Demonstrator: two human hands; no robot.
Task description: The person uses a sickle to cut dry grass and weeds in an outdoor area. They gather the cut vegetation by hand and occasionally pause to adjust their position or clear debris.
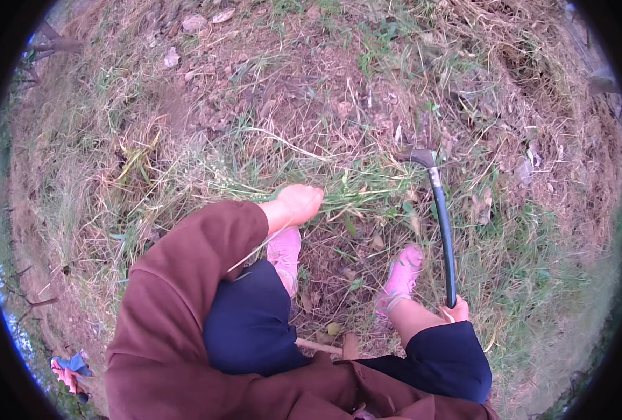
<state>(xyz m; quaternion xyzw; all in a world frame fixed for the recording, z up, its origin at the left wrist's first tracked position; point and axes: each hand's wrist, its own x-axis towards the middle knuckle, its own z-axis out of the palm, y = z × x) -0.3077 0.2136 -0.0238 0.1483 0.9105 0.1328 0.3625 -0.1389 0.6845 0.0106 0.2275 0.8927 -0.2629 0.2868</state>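
Note:
My left hand (300, 202) is closed around a bunch of green and dry grass (361, 193) just ahead of my pink shoe (283, 249). Stems stick out from both sides of the fist. Beside my right leg, my right hand (457, 311) grips the lower end of a sickle (442, 226), partly hidden behind the knee. The sickle has a long, dark, slightly curved handle and a metal collar. Its dark metal head (421, 156) points left into the grass, where the tip is hard to make out.
Dry stalks and leaf litter cover the reddish soil (311, 89). A heap of dried grass (505, 31) lies at the upper right. Wooden pieces (350, 346) show beneath me, between my legs. Another person (70, 371) is far off at the lower left. Bare branches (54, 44) stand at the left rim.

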